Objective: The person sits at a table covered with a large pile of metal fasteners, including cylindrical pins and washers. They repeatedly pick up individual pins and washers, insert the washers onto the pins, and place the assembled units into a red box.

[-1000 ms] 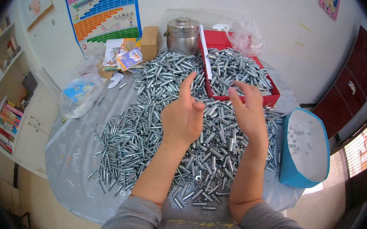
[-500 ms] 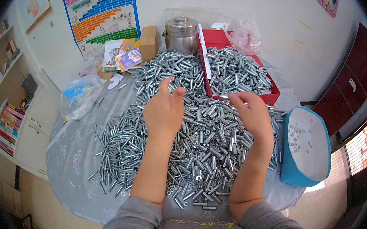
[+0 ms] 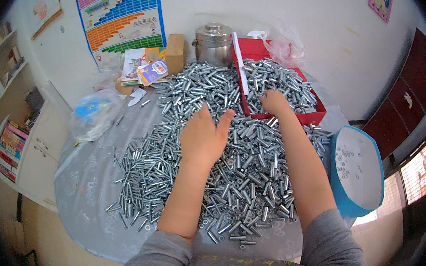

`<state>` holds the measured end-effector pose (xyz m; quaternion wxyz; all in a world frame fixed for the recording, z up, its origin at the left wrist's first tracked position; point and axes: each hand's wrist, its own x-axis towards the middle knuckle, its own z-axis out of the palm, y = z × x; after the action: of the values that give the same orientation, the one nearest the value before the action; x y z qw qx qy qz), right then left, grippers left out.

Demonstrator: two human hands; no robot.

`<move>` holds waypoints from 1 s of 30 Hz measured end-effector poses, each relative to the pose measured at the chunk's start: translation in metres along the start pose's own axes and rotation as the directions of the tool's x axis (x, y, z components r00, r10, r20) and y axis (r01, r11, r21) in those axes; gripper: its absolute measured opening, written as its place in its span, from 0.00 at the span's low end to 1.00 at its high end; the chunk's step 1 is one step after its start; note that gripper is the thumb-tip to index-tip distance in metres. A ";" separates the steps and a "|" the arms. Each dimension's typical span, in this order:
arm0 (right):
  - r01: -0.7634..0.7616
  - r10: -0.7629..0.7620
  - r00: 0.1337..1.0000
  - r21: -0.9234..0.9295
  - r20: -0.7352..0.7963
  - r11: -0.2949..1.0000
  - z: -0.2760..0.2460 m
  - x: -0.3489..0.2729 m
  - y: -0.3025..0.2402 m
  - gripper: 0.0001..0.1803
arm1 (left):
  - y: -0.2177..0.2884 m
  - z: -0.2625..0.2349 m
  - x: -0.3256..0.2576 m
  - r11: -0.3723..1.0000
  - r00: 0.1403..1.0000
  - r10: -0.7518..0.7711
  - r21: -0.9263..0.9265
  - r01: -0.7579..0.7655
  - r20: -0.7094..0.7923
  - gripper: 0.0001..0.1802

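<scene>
My left hand (image 3: pixel 204 136) is over the middle of a wide heap of loose metal parts (image 3: pixel 147 161), thumb spread from the fingers and nothing visible in it. The heap mixes thin bolts, short tube sleeves (image 3: pixel 246 193), nuts and washers. My right hand (image 3: pixel 274 102) reaches over the front of the red box (image 3: pixel 310 118). Its fingers are curled down, and whatever they hold is hidden. Inside the box lies a pile of silver sleeve anchors (image 3: pixel 282 84). A similar pile of anchors (image 3: pixel 201 86) sits on the table left of the box.
A blue bin (image 3: pixel 335 185) with small washers stands at the table's right edge. Behind the piles are a steel pot (image 3: pixel 214 44), a cardboard box (image 3: pixel 175 53) and booklets (image 3: pixel 152 71). A plastic bag (image 3: pixel 94 113) lies at the left on the grey tablecloth (image 3: pixel 89 194).
My right hand has moved forward from the heap's edge to over the red box. My left hand has shifted slightly right and nearer, lower over the heap. The view has tilted slightly.
</scene>
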<state>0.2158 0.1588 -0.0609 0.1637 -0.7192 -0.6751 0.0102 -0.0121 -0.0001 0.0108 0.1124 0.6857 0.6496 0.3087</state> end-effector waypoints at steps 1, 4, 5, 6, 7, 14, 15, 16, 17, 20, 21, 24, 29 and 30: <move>-0.011 0.011 1.000 -0.072 0.006 0.997 0.002 0.003 -0.001 0.14 | -0.001 0.002 0.000 1.000 1.000 0.023 -0.020 -0.024 -0.021 0.41; -0.021 0.025 1.000 -0.217 0.017 0.976 0.003 -0.004 -0.008 0.14 | -0.003 0.001 -0.001 0.997 0.997 0.059 -0.041 -0.061 -0.048 0.40; -0.015 0.018 1.000 -0.220 0.014 0.975 0.000 -0.006 -0.012 0.15 | -0.004 -0.001 -0.001 0.997 0.996 0.068 -0.043 -0.070 -0.049 0.40; -0.017 0.020 1.000 -0.223 0.011 0.975 -0.002 -0.008 -0.011 0.16 | -0.004 0.000 -0.001 0.996 0.995 0.076 -0.050 -0.080 -0.063 0.40; 0.008 -0.009 1.000 -0.206 -0.004 0.978 0.000 -0.007 -0.004 0.13 | -0.004 0.001 -0.001 0.994 0.993 0.087 -0.058 -0.091 -0.076 0.40; 0.081 0.144 0.984 0.979 -0.109 0.186 -0.056 -0.071 -0.046 0.16 | 0.003 0.004 -0.007 0.970 0.987 0.149 -0.186 -0.157 -0.058 0.37; 0.071 0.106 0.992 0.997 -0.070 -0.010 -0.070 -0.092 -0.054 0.15 | 0.009 0.001 -0.008 0.966 0.988 0.153 -0.211 -0.146 0.019 0.37; 0.055 0.064 0.997 0.978 -0.043 -0.204 -0.077 -0.108 -0.060 0.15 | 0.014 0.002 -0.008 0.962 0.982 0.164 -0.237 -0.137 0.098 0.36; 0.077 0.041 0.997 0.974 -0.070 -0.215 -0.083 -0.120 -0.072 0.15 | 0.006 0.017 -0.008 0.947 0.972 0.232 -0.221 -0.234 -0.034 0.35; 0.118 -0.008 0.992 0.957 -0.125 -0.265 -0.079 -0.142 -0.096 0.14 | 0.017 0.009 -0.016 0.836 0.941 0.332 -0.440 -0.327 -0.068 0.33; 0.134 -0.002 0.990 0.964 -0.138 -0.231 -0.077 -0.148 -0.104 0.14 | 0.018 0.013 -0.017 0.780 0.939 0.331 -0.533 -0.328 -0.094 0.34; 0.156 -0.014 0.987 0.977 -0.160 -0.142 -0.072 -0.146 -0.109 0.13 | 0.015 0.018 -0.008 0.760 0.891 0.430 -0.473 -0.446 -0.148 0.37; 0.198 -0.071 0.978 0.980 -0.198 -0.007 -0.071 -0.147 -0.115 0.07 | 0.023 0.022 -0.012 0.705 0.920 0.343 -0.595 -0.386 -0.190 0.47; 0.182 -0.090 0.979 0.983 -0.182 -0.009 -0.072 -0.147 -0.115 0.07 | 0.019 0.029 -0.011 0.686 0.921 0.322 -0.617 -0.386 -0.219 0.48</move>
<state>0.1083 0.0036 0.0053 0.6442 -0.3254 -0.5318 0.4430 0.0201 -0.0057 -0.0044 0.2506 0.7007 0.3614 0.5617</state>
